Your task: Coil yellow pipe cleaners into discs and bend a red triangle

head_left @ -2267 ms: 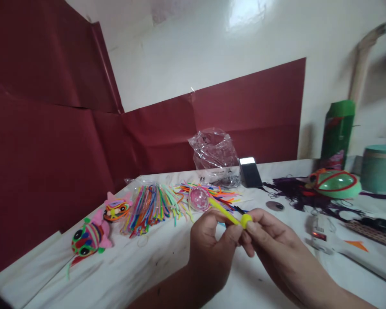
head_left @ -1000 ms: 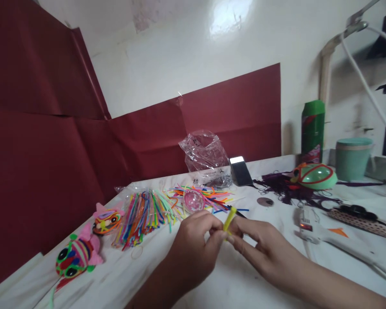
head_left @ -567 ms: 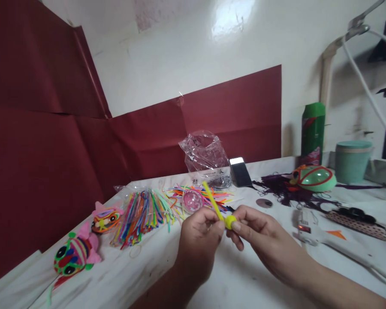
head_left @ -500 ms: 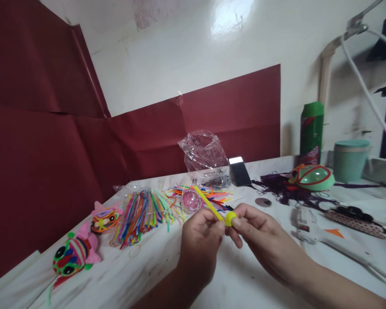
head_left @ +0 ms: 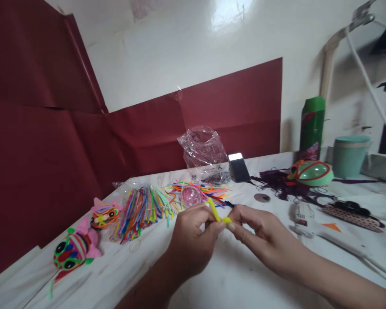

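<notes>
Between both hands, just above the white table, is a yellow pipe cleaner (head_left: 214,210); one straight end sticks up and its other part is coiled. My left hand (head_left: 193,244) is closed, thumb and fingers pinching it near the base of the straight end. My right hand (head_left: 265,238) pinches the coiled part between thumb and forefinger. The fingers partly hide the coil. Behind the hands, a clear plastic ball (head_left: 191,195) with pink on it lies against loose coloured pipe cleaners (head_left: 212,191).
Bundled pipe cleaners (head_left: 141,212) and two fish-like ornaments (head_left: 73,251) (head_left: 105,213) lie left. A clear bag (head_left: 202,150) and phone (head_left: 238,167) stand behind. Rightward are a glue gun (head_left: 321,231), dotted case (head_left: 354,216), green ornament (head_left: 315,173), green bottle (head_left: 312,126) and lidded tub (head_left: 351,156).
Both hands have turned slightly and still pinch the yellow pipe cleaner. Its straight end shows shorter and steeper, and less of the coil is visible. The view has shifted slightly.
</notes>
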Demonstrator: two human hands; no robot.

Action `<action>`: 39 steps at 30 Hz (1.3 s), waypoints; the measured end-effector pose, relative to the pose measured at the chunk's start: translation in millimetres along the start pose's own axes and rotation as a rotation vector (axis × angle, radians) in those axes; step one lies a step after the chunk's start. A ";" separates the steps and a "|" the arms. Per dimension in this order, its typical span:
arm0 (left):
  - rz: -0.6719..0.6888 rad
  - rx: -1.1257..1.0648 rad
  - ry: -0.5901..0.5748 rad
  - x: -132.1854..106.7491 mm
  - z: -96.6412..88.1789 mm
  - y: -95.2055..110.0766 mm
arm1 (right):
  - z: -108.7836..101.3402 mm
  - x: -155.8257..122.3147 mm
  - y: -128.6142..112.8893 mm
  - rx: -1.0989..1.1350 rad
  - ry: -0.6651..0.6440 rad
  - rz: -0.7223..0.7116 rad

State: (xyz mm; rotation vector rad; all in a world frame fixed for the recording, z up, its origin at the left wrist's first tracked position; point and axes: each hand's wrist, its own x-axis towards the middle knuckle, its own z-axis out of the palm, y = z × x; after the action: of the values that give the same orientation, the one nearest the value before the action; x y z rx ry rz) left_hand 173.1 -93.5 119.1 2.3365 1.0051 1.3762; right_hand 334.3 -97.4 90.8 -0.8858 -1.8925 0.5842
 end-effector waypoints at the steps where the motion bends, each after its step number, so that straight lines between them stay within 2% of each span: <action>1: -0.008 -0.029 -0.021 0.5 -1.7 0.3 | -0.6 -0.2 -0.9 0.007 -0.014 -0.003; 4: -0.064 -0.144 -0.046 0.2 -2.9 0.6 | -0.7 -1.1 -2.8 0.017 -0.032 -0.004; 8: -0.067 -0.065 -0.025 -1.6 -1.3 0.0 | 0.2 -1.1 -2.7 0.040 -0.035 0.042; 10: -0.128 -0.130 -0.027 -1.6 -0.8 -0.8 | 0.4 -0.2 -1.4 0.201 -0.045 0.109; 12: -0.224 -0.326 -0.046 -1.2 0.6 -2.1 | 1.2 0.9 0.6 0.403 -0.042 0.159; 15: -0.292 -0.546 -0.025 -2.5 7.5 -4.1 | 5.1 2.0 3.7 0.632 0.010 0.156; 17: -0.277 -0.530 0.022 -5.5 15.0 -5.1 | 9.6 1.7 4.6 0.749 0.061 0.154; 19: -0.201 -0.421 0.081 -9.3 22.2 -5.9 | 14.1 0.5 4.4 0.829 0.111 0.168; 22: 0.014 -0.319 0.120 -11.1 23.4 -8.4 | 15.4 -1.1 4.4 0.801 0.151 0.168; 24: 0.102 -0.374 0.159 -7.3 12.8 -12.1 | 10.7 -0.3 5.9 0.700 0.157 0.149; 27: 0.036 -0.532 0.386 3.4 -16.8 -18.6 | -0.8 4.1 9.6 0.468 0.065 0.149; 28: -0.018 -0.516 0.438 6.8 -26.6 -19.8 | -3.8 5.7 10.8 0.364 0.023 0.142; 29: -0.076 -0.432 0.414 9.4 -34.5 -20.1 | -5.8 6.9 11.8 0.250 -0.013 0.127; 31: -0.119 -0.207 0.240 11.8 -41.7 -17.9 | -6.1 8.0 13.6 0.028 -0.054 0.070; 34: -0.079 0.013 -0.126 9.8 -32.1 -11.8 | -1.5 6.1 15.3 -0.194 -0.098 -0.013; 35: -0.050 0.045 -0.210 8.6 -26.1 -10.3 | -0.1 5.1 15.7 -0.239 -0.112 -0.032; 37: -0.006 0.082 -0.318 6.6 -14.7 -9.1 | 1.1 2.9 15.9 -0.308 -0.135 -0.060; 39: 0.016 0.106 -0.345 5.2 -7.2 -9.7 | 0.7 1.4 15.3 -0.351 -0.156 -0.086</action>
State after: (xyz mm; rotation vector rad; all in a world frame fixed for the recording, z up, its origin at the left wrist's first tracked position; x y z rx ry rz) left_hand 164.5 -83.9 121.3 2.5457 0.9742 0.8970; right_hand 338.4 -86.8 80.5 -0.9971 -2.2056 0.2785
